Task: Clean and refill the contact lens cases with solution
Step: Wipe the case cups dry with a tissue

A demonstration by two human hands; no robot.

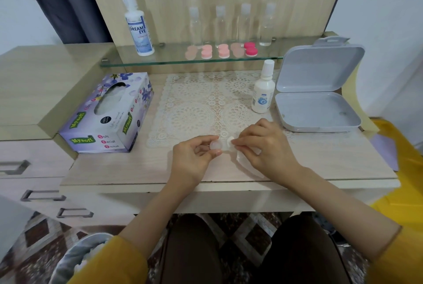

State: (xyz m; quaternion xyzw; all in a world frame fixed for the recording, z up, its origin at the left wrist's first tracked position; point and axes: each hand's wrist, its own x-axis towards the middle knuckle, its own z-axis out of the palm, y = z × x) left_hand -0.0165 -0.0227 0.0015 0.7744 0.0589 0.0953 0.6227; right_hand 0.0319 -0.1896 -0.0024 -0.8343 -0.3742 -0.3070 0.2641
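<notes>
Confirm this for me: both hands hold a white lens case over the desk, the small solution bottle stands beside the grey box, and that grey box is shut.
One detail is wrong: the grey box is open, its lid tipped up behind it, as the head view shows. The rest holds: the left hand and right hand hold the white lens case, and the small solution bottle stands beside the box.

White lens case between fingers

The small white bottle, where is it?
In the head view, the small white bottle stands on the right of the lace mat, just left of the open grey box.
</notes>
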